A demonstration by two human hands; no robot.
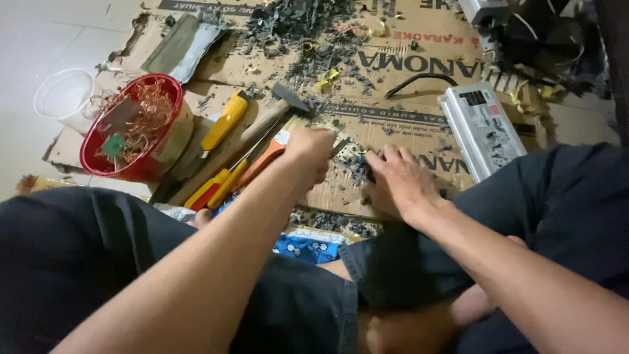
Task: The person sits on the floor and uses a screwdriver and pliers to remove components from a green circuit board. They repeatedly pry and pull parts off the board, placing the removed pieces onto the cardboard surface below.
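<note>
Nearest the camera are the person's dark-trousered knees (78,262), drawn up on either side, with both bare forearms reaching forward between them. Just beyond, the left hand (309,154) is curled shut around a thin tool whose dark metal tip (341,145) juts toward the right; what kind of tool cannot be told. The right hand (401,178) lies palm down with fingers together, pinning a small dark piece (368,172) against the cardboard sheet (393,124) on the floor.

The tip points straight at the right fingertips, almost touching them. If it slips off the piece, it could jab those fingers, and a hard pry could fling shards up toward the face, judging by the grey fragments (295,26) already strewn farther off.

Left of the hands lie a hammer (275,111), a yellow utility knife (225,120) and red-and-yellow handled tools (213,189), near enough for an elbow to knock. Farther left a red bowl of copper wire (137,128) could tip. To the right rests a silver finned box (481,128).
</note>
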